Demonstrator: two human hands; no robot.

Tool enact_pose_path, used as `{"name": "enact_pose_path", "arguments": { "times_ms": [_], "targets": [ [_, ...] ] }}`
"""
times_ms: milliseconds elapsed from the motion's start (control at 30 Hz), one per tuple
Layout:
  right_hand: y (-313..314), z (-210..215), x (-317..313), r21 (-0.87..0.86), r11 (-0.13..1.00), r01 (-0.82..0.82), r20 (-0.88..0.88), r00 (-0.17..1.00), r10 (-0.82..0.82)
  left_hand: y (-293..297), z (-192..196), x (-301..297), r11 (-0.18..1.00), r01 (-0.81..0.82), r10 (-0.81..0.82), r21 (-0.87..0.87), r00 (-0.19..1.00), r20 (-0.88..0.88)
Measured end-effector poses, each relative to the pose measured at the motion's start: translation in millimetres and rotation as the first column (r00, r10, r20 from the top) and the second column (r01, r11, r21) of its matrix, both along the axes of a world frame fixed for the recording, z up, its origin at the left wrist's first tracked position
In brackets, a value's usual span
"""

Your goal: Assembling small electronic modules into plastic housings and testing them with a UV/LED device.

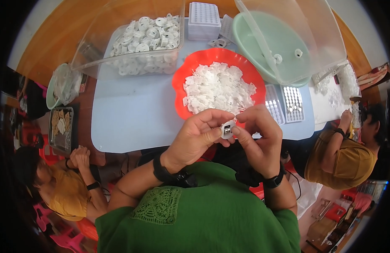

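Just in front of me, over the near edge of the red bowl, I hold a small white round plastic part (227,125) with a dark slot and metallic bits in its middle. My left hand (195,137) pinches it between thumb and fingers. My right hand (262,137) is closed on its other side, with the thumb against its edge; whether a tiny piece sits at its index fingertip I cannot make out. Beyond both hands the red scalloped bowl (178,90) holds a heap of small flat white plastic pieces (218,86).
A clear bin (87,63) of white round parts stands at the back left of the blue table (127,114). Stacked white trays (203,21), a green basin (254,46) under a clear container (304,38), and trays of round pieces (292,103) lie farther right. People sit on both sides.
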State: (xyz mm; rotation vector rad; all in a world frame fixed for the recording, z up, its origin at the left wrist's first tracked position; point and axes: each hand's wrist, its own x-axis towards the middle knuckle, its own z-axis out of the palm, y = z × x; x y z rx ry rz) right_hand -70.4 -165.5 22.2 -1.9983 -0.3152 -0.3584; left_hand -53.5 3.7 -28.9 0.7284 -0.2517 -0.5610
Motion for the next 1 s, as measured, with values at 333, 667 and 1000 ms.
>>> {"name": "enact_pose_path", "arguments": {
  "times_ms": [333, 667, 1000],
  "targets": [
    [-5, -10, 5, 0.353, 0.926, -0.132, -0.28, 0.93, 0.239, -2, -4, 2, 0.999, 0.043, -0.043, -0.009, 0.999, 0.022],
    [-18, -11, -4, 0.262, 0.939, -0.221, -0.191, 0.942, 0.275, -1, 2, 0, 0.998, 0.036, -0.04, 0.046, 0.995, 0.089],
    [-1, -11, -20, -0.092, 0.995, -0.03, 0.071, 0.997, 0.037, -2, -4, -4, 0.998, -0.047, 0.035, 0.04, 0.965, 0.258]
  ]
}}
